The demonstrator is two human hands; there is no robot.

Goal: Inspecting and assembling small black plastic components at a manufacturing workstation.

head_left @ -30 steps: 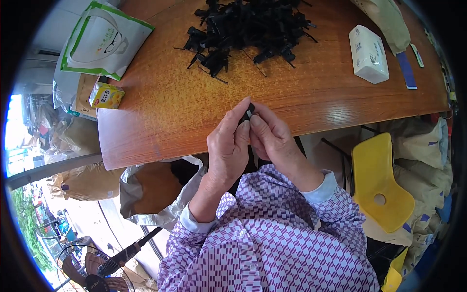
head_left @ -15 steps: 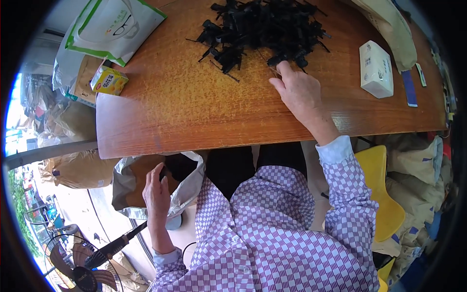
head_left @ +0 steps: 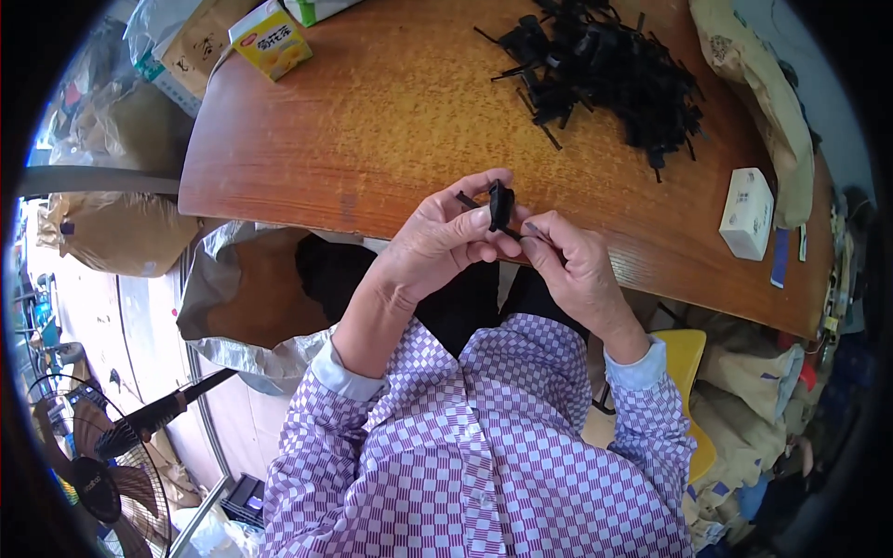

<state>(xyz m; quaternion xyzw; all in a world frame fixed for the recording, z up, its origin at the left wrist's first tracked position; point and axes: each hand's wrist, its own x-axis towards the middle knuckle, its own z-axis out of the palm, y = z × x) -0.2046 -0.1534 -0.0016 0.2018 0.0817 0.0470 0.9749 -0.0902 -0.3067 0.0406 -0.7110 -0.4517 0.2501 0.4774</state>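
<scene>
A small black plastic part [head_left: 501, 206] with thin rods sticking out is held up over the table's near edge. My left hand [head_left: 430, 234] grips it between thumb and fingers. Close against its lower rod is my right hand [head_left: 579, 270], its thumb and forefinger pinched together. Something thin and dark shows between those right fingertips, too small to make out. Farther off, to the right on the table, lies a heap of similar black parts [head_left: 619, 84] with rods.
The brown wooden table [head_left: 372, 139] carries a yellow carton [head_left: 270, 42] at far left and a white tissue pack [head_left: 747, 214] at right, beside a brown paper sack [head_left: 758, 84]. An open lined sack [head_left: 260, 288] sits below the left edge. A fan [head_left: 98, 488] stands lower left.
My left hand has risen from the open sack and now holds a black part. My right hand has drawn back from the heap to meet it. The view has shifted.
</scene>
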